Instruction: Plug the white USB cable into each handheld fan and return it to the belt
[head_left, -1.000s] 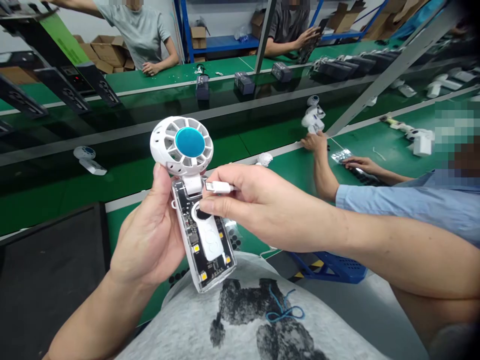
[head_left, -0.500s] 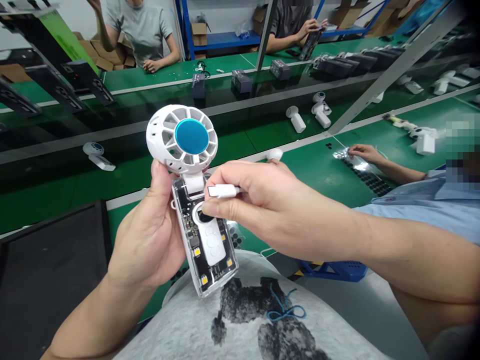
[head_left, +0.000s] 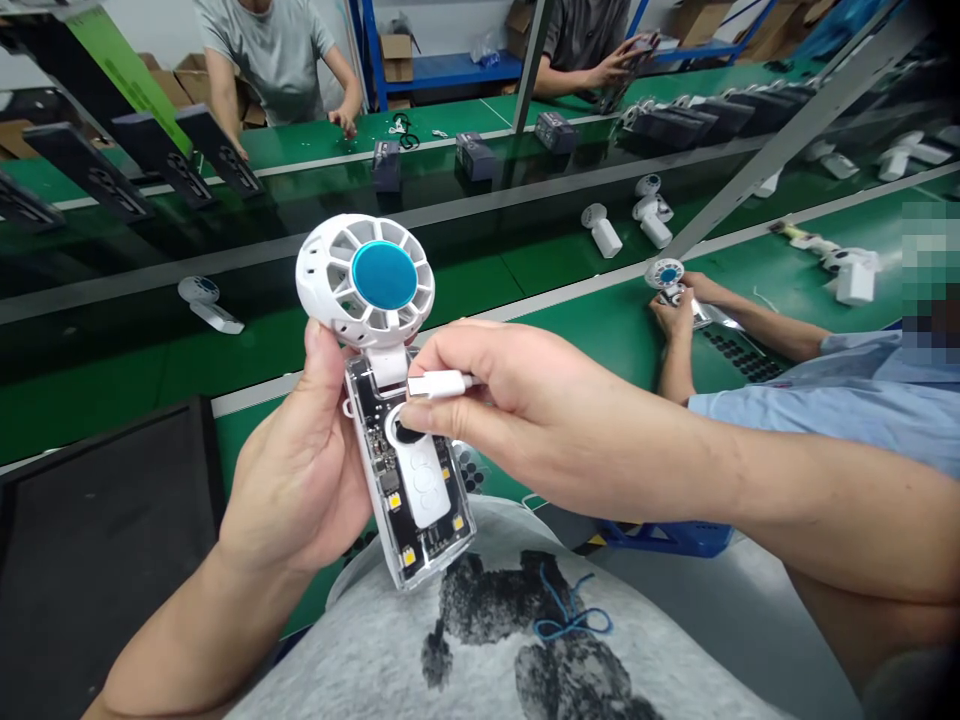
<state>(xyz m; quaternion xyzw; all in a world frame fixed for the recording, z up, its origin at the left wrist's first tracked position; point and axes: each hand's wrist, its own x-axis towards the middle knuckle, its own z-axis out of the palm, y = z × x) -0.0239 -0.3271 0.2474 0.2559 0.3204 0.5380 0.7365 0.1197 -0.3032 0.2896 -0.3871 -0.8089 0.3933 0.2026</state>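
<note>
A handheld fan (head_left: 424, 490) is tilted in front of me, with a white round head, a blue disc at its centre, and a clear handle showing a black circuit board. My left hand (head_left: 292, 460) is closed around the handle and the neck from the left. Between the thumb and index finger of my right hand (head_left: 517, 410) is a white cable plug (head_left: 437, 384), its metal end pointing left. The thumb tip overlaps the small round window on the handle; whether it presses there I cannot tell.
A green conveyor belt (head_left: 480, 290) carries several fans and dark boxes (head_left: 474, 157). On the left lies a black tray (head_left: 105, 540). To the right, a co-worker's hands (head_left: 679, 310) hold another fan (head_left: 664, 274) above black round pads (head_left: 742, 355). A metal post (head_left: 795, 130) slants across the right.
The co-worker on the right now holds a fan in both hands. The person across has lowered an arm to the boxes. My hands, fan and plug stay almost in place.
</note>
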